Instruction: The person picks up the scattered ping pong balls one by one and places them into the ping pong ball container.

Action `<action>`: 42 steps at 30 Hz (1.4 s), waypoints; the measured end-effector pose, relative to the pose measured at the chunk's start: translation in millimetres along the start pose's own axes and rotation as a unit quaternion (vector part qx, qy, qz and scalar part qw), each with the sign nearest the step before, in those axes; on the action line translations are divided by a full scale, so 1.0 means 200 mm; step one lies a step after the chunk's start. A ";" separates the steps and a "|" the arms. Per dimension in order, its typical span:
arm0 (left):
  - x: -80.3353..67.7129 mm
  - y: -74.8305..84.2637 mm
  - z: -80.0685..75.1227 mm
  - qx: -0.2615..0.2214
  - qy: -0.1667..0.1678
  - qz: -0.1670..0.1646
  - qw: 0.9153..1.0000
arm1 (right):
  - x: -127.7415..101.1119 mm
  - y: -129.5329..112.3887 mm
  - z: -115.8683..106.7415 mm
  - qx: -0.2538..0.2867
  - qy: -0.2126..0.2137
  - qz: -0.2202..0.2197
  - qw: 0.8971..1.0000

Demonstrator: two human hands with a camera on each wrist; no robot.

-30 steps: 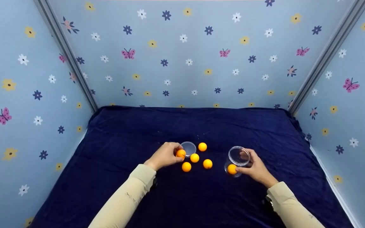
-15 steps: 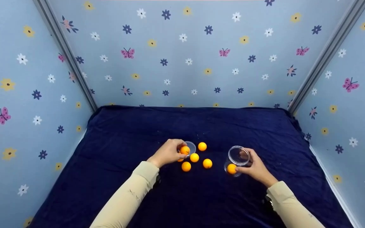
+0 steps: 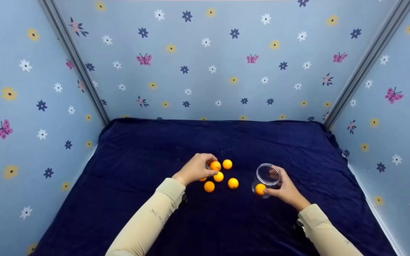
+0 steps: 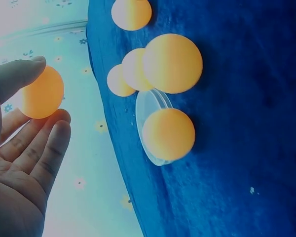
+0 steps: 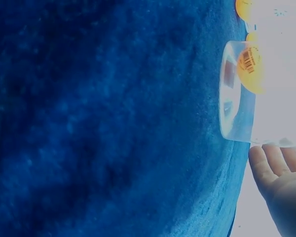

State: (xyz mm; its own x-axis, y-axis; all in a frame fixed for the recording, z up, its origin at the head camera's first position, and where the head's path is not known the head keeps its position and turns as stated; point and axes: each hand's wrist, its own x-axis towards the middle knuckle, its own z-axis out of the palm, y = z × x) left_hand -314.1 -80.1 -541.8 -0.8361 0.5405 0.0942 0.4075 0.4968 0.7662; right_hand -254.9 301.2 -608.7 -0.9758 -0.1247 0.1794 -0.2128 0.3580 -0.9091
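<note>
My left hand [image 3: 198,168] pinches an orange ping-pong ball [image 4: 42,93] between thumb and fingers, raised above the cloth. Several more orange balls lie beneath and beside it, among them a back one [image 3: 227,164] and a right-hand one [image 3: 233,183]. A translucent round lid [image 4: 147,106] lies by the balls in the left wrist view; the left hand covers it in the head view. On the right, my right hand [image 3: 287,189] grips a clear plastic jar [image 3: 272,182], mouth up. One orange ball [image 5: 250,70], marked with a barcode, sits inside at the bottom.
Dark blue velvety cloth [image 3: 137,213] covers the work surface, slightly wrinkled. Pale blue flowered panels [image 3: 205,71] stand at the back and both sides, joined by grey metal posts [image 3: 365,64].
My left hand has lifted its ball and moved right and a little away, now over the lid. Another ball shows beneath the hand. The right hand and jar stay put.
</note>
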 end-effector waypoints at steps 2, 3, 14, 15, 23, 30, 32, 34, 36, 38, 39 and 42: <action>0.01 0.01 0.01 0.005 0.002 0.004 1.000 | 0.00 0.00 0.00 0.003 -0.004 0.006 1.000; 0.02 0.01 0.01 0.009 0.003 0.006 1.000 | 0.00 0.00 0.00 0.007 -0.006 0.010 1.000; 0.06 0.07 0.05 0.018 0.000 0.014 1.000 | 0.02 0.03 0.00 0.080 -0.007 0.001 0.997; 0.06 0.07 0.05 0.018 0.000 0.016 1.000 | 0.02 0.03 0.01 0.084 -0.008 -0.003 0.996; 0.10 0.11 0.08 0.009 -0.003 0.029 1.000 | 0.03 0.05 0.02 0.117 -0.011 -0.016 0.993; 0.13 0.15 0.12 0.014 -0.002 0.037 0.999 | 0.03 0.05 0.02 0.125 -0.013 -0.006 0.992; 0.14 0.16 0.13 0.016 0.000 0.041 0.999 | 0.04 0.05 0.02 0.118 -0.015 -0.001 0.993; 0.14 0.17 0.14 0.023 0.001 0.041 0.999 | 0.04 0.05 0.02 0.108 -0.017 0.004 0.994; 0.16 0.18 0.15 0.029 0.002 0.041 0.999 | 0.04 0.05 0.02 0.102 -0.019 0.009 0.995; 0.17 0.19 0.16 0.031 0.004 0.042 0.999 | 0.04 0.05 0.01 0.097 -0.020 0.011 0.995; 0.17 0.19 0.17 0.029 0.005 0.043 0.999 | 0.04 0.06 0.01 0.096 -0.021 0.011 0.995; 0.19 0.20 0.19 0.019 0.005 0.052 0.998 | 0.04 0.06 0.01 0.094 -0.024 0.008 0.995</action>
State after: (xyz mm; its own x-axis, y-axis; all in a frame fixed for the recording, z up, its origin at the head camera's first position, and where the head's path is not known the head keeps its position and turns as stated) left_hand -315.9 -14.0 -530.7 -0.7919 0.5839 0.1791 0.5060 0.4631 0.7277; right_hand -265.5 302.5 -618.9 -0.9745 -0.1661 0.1508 -0.1806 0.1817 -0.9666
